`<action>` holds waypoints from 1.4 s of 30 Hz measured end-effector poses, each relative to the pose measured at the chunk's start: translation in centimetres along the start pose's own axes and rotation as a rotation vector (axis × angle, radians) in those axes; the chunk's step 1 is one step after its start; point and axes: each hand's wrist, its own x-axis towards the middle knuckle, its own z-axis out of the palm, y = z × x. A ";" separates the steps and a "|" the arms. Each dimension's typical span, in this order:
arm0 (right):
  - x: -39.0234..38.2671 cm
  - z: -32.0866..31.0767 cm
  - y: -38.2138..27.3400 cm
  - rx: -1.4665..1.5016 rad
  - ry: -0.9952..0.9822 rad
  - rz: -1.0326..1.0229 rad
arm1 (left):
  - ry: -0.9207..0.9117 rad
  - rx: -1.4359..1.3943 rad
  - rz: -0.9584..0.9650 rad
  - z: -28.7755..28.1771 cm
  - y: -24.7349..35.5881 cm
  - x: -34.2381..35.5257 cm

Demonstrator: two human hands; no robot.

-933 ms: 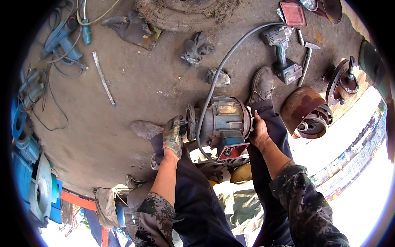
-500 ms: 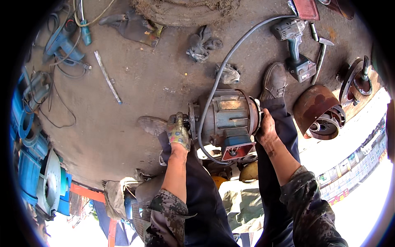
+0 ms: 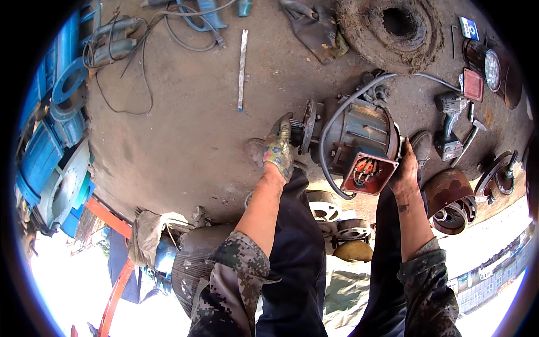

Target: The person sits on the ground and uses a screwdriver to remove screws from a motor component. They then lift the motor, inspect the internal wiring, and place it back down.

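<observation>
Between my hands is a grey-blue electric motor point(image 3: 366, 124) with a finned, worn body. Its terminal box point(image 3: 383, 183) is uncovered and faces me, showing red-orange wires point(image 3: 365, 169). My left hand point(image 3: 279, 147), in a dirty patterned work glove, is closed around the shaft point(image 3: 296, 123) beside the round flange point(image 3: 309, 126). My bare right hand point(image 3: 407, 168) grips the motor's opposite end; some of its fingers are hidden behind the casing. A thick grey cable point(image 3: 324, 137) loops over the motor's body.
A cordless impact wrench point(image 3: 450, 123) and a hammer point(image 3: 470, 140) lie on the floor at right, near a rusty cylindrical housing point(image 3: 449, 191). A metal strip point(image 3: 242, 70), a dark glove point(image 3: 314, 31) and a dirt-caked ring point(image 3: 359, 31) lie farther off. Blue machine parts point(image 3: 42, 163) stand at left.
The motor has tilted in my hands, so the terminal box's inside and wires now show. My view has swung left, shifting the surroundings right. Both hands keep hold.
</observation>
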 end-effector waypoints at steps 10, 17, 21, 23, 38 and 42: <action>-1.8 -1.6 4.6 -0.065 0.008 -0.163 | 0.183 -0.500 -0.182 1.5 -4.0 -18.3; -1.6 -3.2 5.9 -0.198 0.071 -0.270 | 0.152 -0.439 -0.250 2.1 -4.5 -16.3; -1.9 -2.7 7.4 -0.235 0.173 -0.264 | 0.154 -0.393 -0.458 1.4 -5.1 -15.9; -2.1 -2.6 8.0 -0.259 0.244 -0.294 | 0.095 -0.392 -0.369 0.8 -5.8 -15.3; -9.7 -2.3 5.0 -0.870 0.206 -0.285 | 0.010 -0.093 -0.236 1.7 -4.4 -14.0; -12.4 2.0 5.4 -0.886 0.171 -0.465 | 0.004 -0.072 -0.295 2.2 -4.5 -14.3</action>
